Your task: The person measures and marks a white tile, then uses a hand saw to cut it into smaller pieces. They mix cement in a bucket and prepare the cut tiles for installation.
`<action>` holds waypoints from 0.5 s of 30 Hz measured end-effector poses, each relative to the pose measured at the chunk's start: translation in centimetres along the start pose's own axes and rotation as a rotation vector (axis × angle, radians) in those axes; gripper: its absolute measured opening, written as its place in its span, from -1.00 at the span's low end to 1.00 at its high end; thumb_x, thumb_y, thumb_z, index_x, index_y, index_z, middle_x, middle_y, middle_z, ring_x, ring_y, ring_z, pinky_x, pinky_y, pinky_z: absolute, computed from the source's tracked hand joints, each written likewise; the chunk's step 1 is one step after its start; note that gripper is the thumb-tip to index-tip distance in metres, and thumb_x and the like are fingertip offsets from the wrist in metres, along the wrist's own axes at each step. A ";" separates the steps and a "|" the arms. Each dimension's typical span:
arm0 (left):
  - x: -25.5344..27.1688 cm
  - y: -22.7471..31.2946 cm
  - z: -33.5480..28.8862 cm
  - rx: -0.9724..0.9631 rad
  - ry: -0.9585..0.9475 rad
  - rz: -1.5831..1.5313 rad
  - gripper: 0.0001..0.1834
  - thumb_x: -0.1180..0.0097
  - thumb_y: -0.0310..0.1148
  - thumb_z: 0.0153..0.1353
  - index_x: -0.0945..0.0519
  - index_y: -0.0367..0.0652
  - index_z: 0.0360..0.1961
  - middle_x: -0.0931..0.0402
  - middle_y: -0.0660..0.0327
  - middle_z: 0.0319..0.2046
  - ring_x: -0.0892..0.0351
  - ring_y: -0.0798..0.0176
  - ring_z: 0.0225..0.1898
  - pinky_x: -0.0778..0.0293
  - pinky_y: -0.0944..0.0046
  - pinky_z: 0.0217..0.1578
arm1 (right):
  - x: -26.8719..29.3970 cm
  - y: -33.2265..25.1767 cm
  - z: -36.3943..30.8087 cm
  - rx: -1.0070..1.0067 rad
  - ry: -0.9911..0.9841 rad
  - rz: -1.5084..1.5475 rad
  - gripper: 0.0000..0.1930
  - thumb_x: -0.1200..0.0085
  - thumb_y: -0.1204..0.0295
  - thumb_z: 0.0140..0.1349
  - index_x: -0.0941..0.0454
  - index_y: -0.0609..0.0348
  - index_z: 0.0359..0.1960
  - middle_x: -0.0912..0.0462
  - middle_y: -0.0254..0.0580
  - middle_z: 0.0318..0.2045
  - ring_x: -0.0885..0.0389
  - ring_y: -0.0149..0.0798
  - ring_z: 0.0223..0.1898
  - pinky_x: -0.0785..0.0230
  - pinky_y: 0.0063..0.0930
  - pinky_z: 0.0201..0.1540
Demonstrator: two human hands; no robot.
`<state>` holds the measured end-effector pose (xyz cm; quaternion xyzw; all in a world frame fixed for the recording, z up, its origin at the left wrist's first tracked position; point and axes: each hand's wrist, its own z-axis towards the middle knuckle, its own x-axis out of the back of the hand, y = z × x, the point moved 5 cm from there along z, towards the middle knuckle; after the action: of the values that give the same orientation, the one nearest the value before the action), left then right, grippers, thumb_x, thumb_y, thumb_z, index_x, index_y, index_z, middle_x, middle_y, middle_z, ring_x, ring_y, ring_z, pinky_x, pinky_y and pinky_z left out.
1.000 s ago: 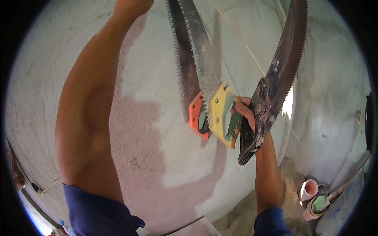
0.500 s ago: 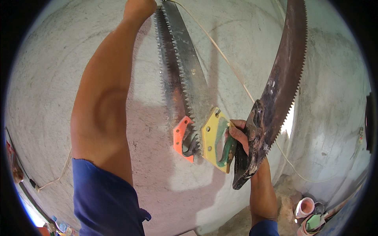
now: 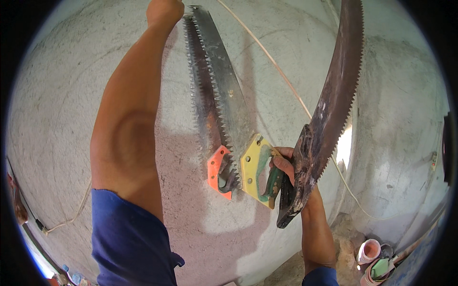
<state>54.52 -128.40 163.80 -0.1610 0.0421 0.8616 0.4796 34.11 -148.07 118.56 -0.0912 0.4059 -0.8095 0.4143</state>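
My right hand (image 3: 285,165) is closed around the black handle of a dark curved hand saw (image 3: 329,109), held upright with its teeth facing right. Its fingers also lie against the green grip of a second hand saw (image 3: 255,167) with a yellow handle and long grey blade. Beside that one hangs a third hand saw (image 3: 219,171) with an orange handle, its blade partly behind the grey one. Both point tip-up against the wall. My left hand (image 3: 164,12), raised high, is closed just left of the blade tips; whatever its fingers hold is hidden.
A rough grey wall (image 3: 229,243) fills most of the view. A pale cord (image 3: 267,55) runs diagonally across it behind the saws. At the lower right stand buckets (image 3: 369,250) with a green item. Another cord (image 3: 71,219) hangs at the left.
The saws sit slightly further left and lower in view. The grey blade's tip now shows whole, with my left hand a little further left of it. My right hand keeps its hold.
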 end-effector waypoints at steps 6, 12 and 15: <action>1.1 0.5 -0.6 0.008 -0.012 -0.037 -0.65 -0.07 -0.17 0.27 -0.71 -0.26 -0.38 -0.67 -0.17 -0.32 -0.67 -0.24 -0.18 -0.58 -0.13 -0.11 | -0.1 0.2 0.2 -0.032 -0.016 -0.007 -0.62 -0.33 0.33 0.26 -0.64 0.38 -0.01 -0.68 -0.23 -0.31 -0.62 -0.39 -0.30 -0.49 -0.52 -0.22; 0.9 0.2 0.5 -0.105 0.035 0.020 -0.65 -0.06 -0.17 0.28 -0.71 -0.24 -0.40 -0.67 -0.16 -0.33 -0.66 -0.25 -0.21 -0.58 -0.13 -0.13 | -0.2 1.2 0.8 0.033 -0.060 0.019 -0.58 -0.33 0.28 0.27 -0.63 0.40 0.01 -0.68 -0.27 -0.31 -0.61 -0.39 -0.31 -0.48 -0.52 -0.20; 0.8 0.8 1.0 -0.156 0.042 0.108 -0.65 -0.06 -0.18 0.28 -0.71 -0.24 -0.41 -0.67 -0.16 -0.31 -0.66 -0.25 -0.20 -0.58 -0.12 -0.12 | -0.1 1.0 0.8 0.042 -0.052 -0.003 -0.55 -0.34 0.23 0.27 -0.63 0.40 0.01 -0.68 -0.29 -0.32 -0.59 -0.41 -0.32 -0.48 -0.53 -0.20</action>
<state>53.19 -127.93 164.42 -0.2134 -0.0063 0.8833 0.4175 35.13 -148.82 118.39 -0.1042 0.3778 -0.8157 0.4255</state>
